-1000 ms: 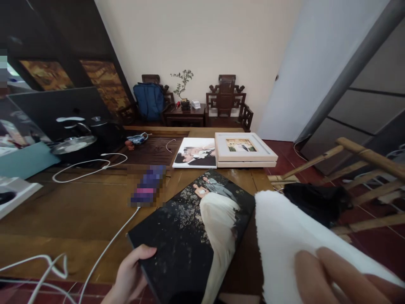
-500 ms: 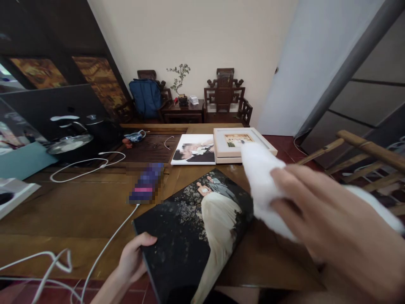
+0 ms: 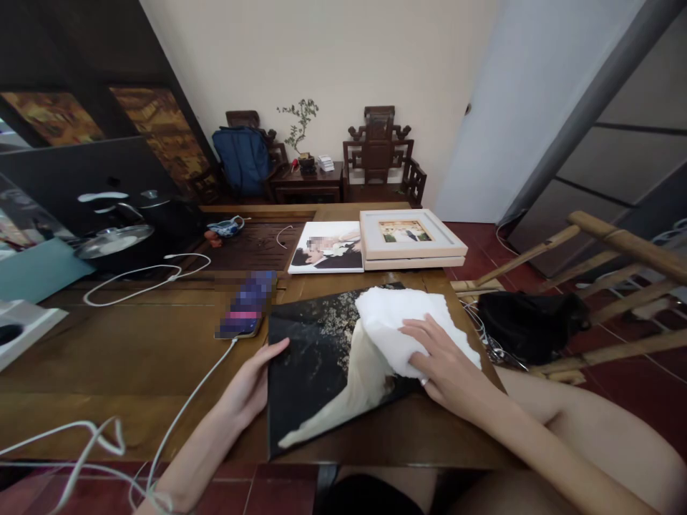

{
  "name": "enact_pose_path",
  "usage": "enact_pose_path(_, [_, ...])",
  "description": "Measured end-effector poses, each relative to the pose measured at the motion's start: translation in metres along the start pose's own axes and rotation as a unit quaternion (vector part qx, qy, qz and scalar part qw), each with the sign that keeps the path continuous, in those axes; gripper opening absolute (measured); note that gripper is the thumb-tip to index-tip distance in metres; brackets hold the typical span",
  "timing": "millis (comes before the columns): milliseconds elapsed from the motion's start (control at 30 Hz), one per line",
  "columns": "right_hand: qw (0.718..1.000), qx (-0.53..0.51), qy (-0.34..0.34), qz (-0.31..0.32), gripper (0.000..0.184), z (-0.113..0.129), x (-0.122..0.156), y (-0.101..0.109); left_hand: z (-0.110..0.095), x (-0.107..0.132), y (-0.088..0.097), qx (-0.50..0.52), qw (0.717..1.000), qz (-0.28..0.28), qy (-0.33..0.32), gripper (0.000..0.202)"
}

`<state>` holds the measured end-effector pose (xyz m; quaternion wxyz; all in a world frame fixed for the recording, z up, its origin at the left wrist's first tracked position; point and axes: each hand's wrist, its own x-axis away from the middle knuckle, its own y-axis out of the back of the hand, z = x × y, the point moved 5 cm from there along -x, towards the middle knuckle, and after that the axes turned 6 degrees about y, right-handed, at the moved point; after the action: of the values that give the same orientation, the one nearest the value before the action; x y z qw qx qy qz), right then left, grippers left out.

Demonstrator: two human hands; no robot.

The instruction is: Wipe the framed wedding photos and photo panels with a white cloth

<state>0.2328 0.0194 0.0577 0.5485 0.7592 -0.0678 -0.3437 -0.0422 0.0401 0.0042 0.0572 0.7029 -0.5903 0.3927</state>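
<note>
A dark wedding photo panel [image 3: 308, 372] lies in front of me on the wooden table, showing a long pale dress trailing across it. My left hand [image 3: 255, 390] grips its left edge, thumb on the front and fingers hidden behind or below. In my right hand [image 3: 437, 354] is a white cloth [image 3: 386, 318], spread over the panel's upper right part and pressed there by the fingers. The cloth covers the couple in the picture. Farther back lie a white-edged photo panel [image 3: 326, 247] and a pale picture frame [image 3: 413, 236], stacked on another frame.
Left of the panel lies a phone [image 3: 247, 304] with a white charging cable [image 3: 187, 400]. A lidded pot [image 3: 115, 241] and a kettle [image 3: 166, 214] stand at the far left. Beyond the right edge are a bamboo chair [image 3: 606, 243] and a black bag [image 3: 531, 322].
My right hand has brought the cloth down and left onto the panel. The panel has turned and now lies flatter on the table; my left hand has shifted up along its edge.
</note>
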Motion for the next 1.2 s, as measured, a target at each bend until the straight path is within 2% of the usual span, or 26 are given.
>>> enact_pose_path(100, [1.0,0.01,0.001,-0.007,0.041,0.003,0.007,-0.004,-0.003,-0.004,-0.008,-0.088,0.992,0.037,-0.08,0.045])
enact_pose_path(167, [1.0,0.027,0.005,-0.013,0.038,0.008,0.009,-0.006,-0.005,-0.009,-0.011,-0.157,0.98,0.042,-0.114,0.053])
enact_pose_path(300, [0.999,0.022,0.026,-0.034,0.032,0.026,0.011,-0.003,-0.018,-0.023,-0.013,-0.291,0.943,0.044,-0.156,0.054])
enact_pose_path(400, [0.999,-0.012,0.017,-0.027,0.035,0.026,0.014,0.002,-0.03,-0.032,-0.014,-0.345,0.921,0.058,-0.173,0.055])
enact_pose_path(500, [0.998,-0.025,-0.032,-0.036,0.038,0.002,0.02,0.012,-0.038,-0.041,-0.015,-0.379,0.907,0.064,-0.171,0.054])
enact_pose_path(633, [0.989,0.012,-0.106,-0.105,0.03,-0.047,0.028,0.034,-0.044,-0.048,-0.02,-0.443,0.875,0.06,-0.186,0.049])
enact_pose_path(700, [0.988,0.027,-0.103,-0.115,0.028,-0.06,0.028,0.038,-0.048,-0.048,-0.022,-0.486,0.847,0.038,-0.214,0.044])
enact_pose_path(767, [0.993,0.027,-0.077,-0.082,0.029,-0.06,0.024,0.031,-0.051,-0.046,-0.023,-0.539,0.802,0.003,-0.257,0.04])
enact_pose_path(833, [0.999,0.016,-0.043,-0.016,0.031,-0.046,0.02,0.017,-0.052,-0.044,-0.024,-0.574,0.76,-0.026,-0.304,0.043])
enact_pose_path(900, [0.999,0.002,-0.019,0.028,0.034,-0.025,0.018,0.004,-0.048,-0.041,-0.024,-0.583,0.732,-0.046,-0.349,0.049])
enact_pose_path(1033, [0.999,-0.023,-0.012,0.031,0.031,0.015,0.017,-0.001,-0.032,-0.033,-0.026,-0.589,0.677,-0.089,-0.432,0.051])
enact_pose_path(1100, [0.998,-0.038,-0.024,0.045,0.029,0.02,0.017,-0.001,-0.023,-0.03,-0.031,-0.607,0.648,-0.089,-0.451,0.054])
enact_pose_path(1200, [0.994,-0.047,-0.055,0.084,0.035,0.006,0.016,-0.003,-0.013,-0.026,-0.039,-0.642,0.604,-0.062,-0.468,0.054])
